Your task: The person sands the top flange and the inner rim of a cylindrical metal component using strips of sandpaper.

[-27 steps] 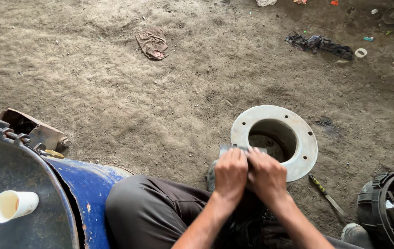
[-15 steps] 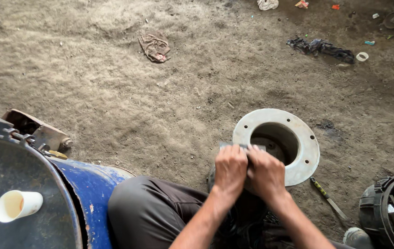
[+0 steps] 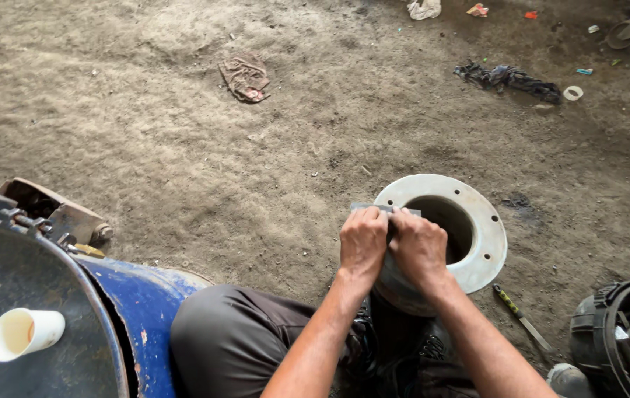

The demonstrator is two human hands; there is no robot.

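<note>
A white flanged pipe fitting point(image 3: 470, 243) is seen tilted on the dirt floor point(image 3: 182, 147), just ahead of the knees. A small flat grey piece point(image 3: 374, 208) is pinched against its near rim by both hands: left hand point(image 3: 363, 243) and right hand point(image 3: 418, 247), fingers curled closed, touching each other. A paper cup point(image 3: 24, 332) rests on the blue drum point(image 3: 138, 309).

One flange point(image 3: 477, 243), one cup point(image 3: 24, 333), two rags point(image 3: 245, 76).
</note>
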